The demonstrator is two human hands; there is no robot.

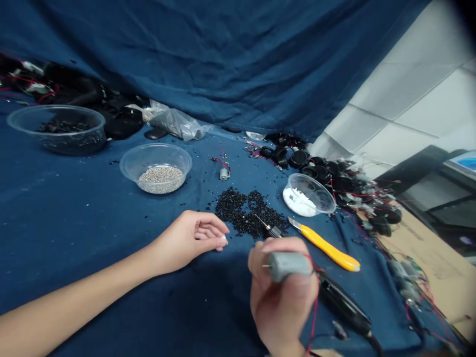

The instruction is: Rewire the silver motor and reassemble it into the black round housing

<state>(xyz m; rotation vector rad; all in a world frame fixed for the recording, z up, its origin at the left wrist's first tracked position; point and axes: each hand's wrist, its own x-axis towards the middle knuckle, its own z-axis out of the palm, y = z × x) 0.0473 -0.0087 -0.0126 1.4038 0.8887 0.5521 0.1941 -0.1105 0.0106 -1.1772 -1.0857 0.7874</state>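
Note:
My right hand (282, 302) is raised close to the camera, its fingers closed on a small grey electric motor (292, 266) with a thin shaft pointing left and red wires hanging down. Left of it, my left hand (197, 233) has thumb and fingers pinched on a tiny white piece (223, 239). Just beyond both hands lies a spread of small black screws or bits (241, 210). A black electric screwdriver (344, 302) passes behind my right hand, which hides its middle. The yellow utility knife (330, 248) rests to the right.
A clear bowl (156, 151) holds silvery beads; another bowl (55, 134) holds dark pieces. White pieces fill part of a small tub (327, 198). A second motor (224, 173) lies on the blue cloth (92, 238). Black parts with red wires (342, 188) pile up at right.

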